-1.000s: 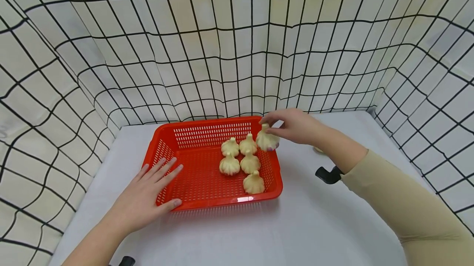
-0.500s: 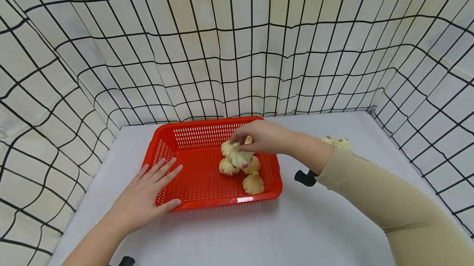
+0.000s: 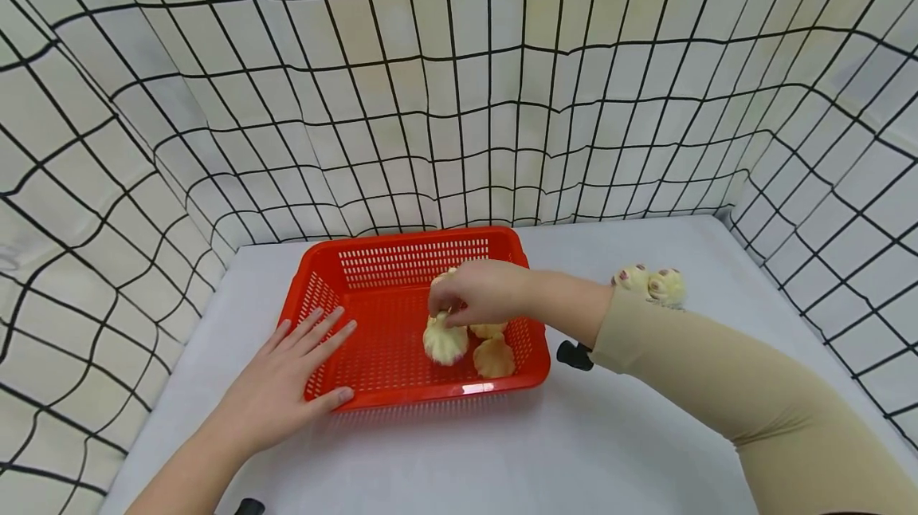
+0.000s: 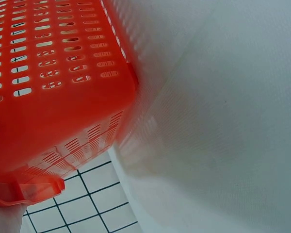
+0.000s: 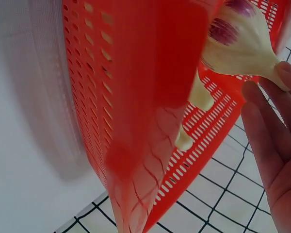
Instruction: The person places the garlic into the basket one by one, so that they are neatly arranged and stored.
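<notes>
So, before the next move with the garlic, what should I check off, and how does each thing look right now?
1. Bulb held by its stem in the right grip: ok, the fingers pinch it.
2. Bulb inside the rim of the basket, seen from above: ok.
3. Bulb resting on the basket's floor: cannot tell, no view shows its underside clearly.
4. Basket upright on the table, with the left grip at its left end: ok.
5. Bare room in the basket's left part: ok.
6. All garlic in the basket: not ok, two other bulbs lie on the table to its right.
</notes>
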Demonstrator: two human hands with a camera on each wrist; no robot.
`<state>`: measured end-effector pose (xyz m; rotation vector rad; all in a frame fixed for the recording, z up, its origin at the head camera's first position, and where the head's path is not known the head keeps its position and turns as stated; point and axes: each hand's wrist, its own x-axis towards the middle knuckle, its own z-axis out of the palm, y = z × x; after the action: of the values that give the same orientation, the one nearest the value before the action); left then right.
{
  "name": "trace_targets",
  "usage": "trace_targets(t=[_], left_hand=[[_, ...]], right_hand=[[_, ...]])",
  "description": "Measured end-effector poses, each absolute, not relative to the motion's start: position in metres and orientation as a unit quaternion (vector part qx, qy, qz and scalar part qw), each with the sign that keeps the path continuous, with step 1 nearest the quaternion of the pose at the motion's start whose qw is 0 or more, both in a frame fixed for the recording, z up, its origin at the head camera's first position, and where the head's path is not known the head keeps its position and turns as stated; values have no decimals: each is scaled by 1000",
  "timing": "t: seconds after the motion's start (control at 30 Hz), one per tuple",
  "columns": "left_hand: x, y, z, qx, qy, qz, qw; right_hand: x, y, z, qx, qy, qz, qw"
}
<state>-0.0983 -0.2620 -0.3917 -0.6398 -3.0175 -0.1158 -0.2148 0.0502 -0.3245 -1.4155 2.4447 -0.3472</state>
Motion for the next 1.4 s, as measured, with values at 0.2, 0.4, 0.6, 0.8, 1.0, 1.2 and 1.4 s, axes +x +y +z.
trace_targets(t=[0.2, 0.4, 0.6, 0.8, 1.0, 1.2, 1.4], left_hand=[[-99, -260, -393, -208, -977, -41, 32], [-98, -258, -392, -210, -976, -46, 30], [-100, -258, -392, -211, -976, -41, 33], [-99, -259, -392, -213, -975, -45, 39], [-97, -260, -394, -223, -972, -48, 54], [-97, -262, -394, -223, -972, -47, 54], [-97, -261, -393, -221, -973, -43, 54]], right_hand=[[-210, 46, -332, -487, 847, -113, 181], [-208, 45, -340, -491, 844, -89, 196], [-212, 46, -349, -508, 835, -73, 197], [-212, 45, -353, -528, 825, -57, 190], [-211, 44, -353, -522, 827, -59, 202], [-212, 44, -354, -515, 830, -58, 206], [-213, 44, -353, -509, 832, -76, 210]])
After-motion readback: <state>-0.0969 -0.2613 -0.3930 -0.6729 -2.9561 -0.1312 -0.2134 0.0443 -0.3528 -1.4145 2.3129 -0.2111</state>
